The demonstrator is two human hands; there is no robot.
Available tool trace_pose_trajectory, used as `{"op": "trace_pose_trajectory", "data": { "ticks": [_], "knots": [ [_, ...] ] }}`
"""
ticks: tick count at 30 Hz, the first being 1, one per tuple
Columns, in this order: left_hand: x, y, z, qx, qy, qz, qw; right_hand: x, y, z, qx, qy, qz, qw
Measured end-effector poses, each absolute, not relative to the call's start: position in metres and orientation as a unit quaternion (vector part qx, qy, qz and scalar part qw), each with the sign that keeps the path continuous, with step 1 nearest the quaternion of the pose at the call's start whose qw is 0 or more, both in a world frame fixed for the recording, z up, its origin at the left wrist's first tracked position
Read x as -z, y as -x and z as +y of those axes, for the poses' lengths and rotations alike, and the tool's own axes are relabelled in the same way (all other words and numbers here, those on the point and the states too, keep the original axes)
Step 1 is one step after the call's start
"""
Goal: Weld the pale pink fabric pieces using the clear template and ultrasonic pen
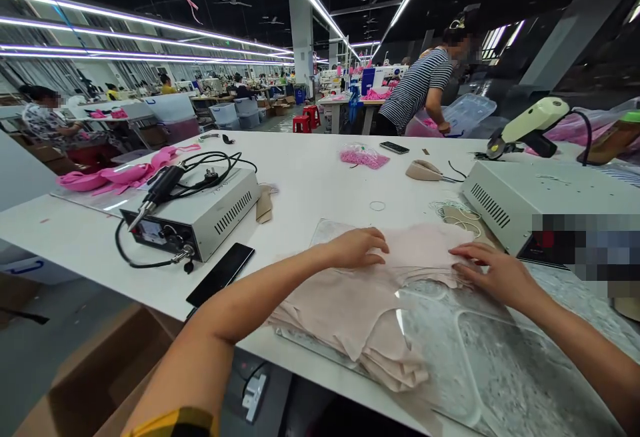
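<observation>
On wht tbl (pixel 310 177), hands (pixel 356 248) at pale fabric (pixel 345 300); scrawl (pixel 220 190) on box (pixel 233 207) illeg.

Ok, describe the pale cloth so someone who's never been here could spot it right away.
On the big white table, go to the near edge. There the pale cloth lies in layers at the left hand and the right hand. Unlike the bright pink fabric at the table's left, it's a dull, washed-out pink.

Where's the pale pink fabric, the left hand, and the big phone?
Pale pink fabric (pixel 345 307): head view, its top surface.
Left hand (pixel 356 249): head view, its back.
Big phone (pixel 223 273): head view, its black face.
</observation>
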State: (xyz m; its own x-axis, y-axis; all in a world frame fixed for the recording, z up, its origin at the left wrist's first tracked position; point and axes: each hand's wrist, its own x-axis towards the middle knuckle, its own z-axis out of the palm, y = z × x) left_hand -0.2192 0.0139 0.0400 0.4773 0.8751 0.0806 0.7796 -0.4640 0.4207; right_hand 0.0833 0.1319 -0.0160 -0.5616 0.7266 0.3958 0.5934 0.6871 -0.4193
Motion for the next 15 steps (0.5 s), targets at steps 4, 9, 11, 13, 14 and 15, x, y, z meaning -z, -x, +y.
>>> {"op": "trace_pose_trajectory", "data": {
  "ticks": [4,9,11,13,14,15],
  "knots": [
    [-0.028,0.190,0.045,-0.074,-0.851,0.499,0.144,0.014,-0.085,0.135,-0.140,0.405,-0.868,0.253],
    [-0.023,0.174,0.060,-0.028,-0.847,0.526,0.077,0.005,-0.089,0.144,-0.169,0.428,-0.859,0.223],
    [-0.021,0.168,0.064,-0.040,-0.846,0.528,0.056,0.000,-0.088,0.145,-0.182,0.427,-0.860,0.214],
    [-0.019,0.161,0.068,-0.047,-0.848,0.526,0.044,-0.005,-0.086,0.143,-0.193,0.423,-0.860,0.209],
    [-0.018,0.158,0.070,-0.045,-0.849,0.525,0.043,-0.007,-0.084,0.142,-0.197,0.422,-0.860,0.210],
    [-0.017,0.155,0.071,-0.042,-0.849,0.524,0.044,-0.008,-0.083,0.141,-0.200,0.423,-0.858,0.212]
  ]
}}
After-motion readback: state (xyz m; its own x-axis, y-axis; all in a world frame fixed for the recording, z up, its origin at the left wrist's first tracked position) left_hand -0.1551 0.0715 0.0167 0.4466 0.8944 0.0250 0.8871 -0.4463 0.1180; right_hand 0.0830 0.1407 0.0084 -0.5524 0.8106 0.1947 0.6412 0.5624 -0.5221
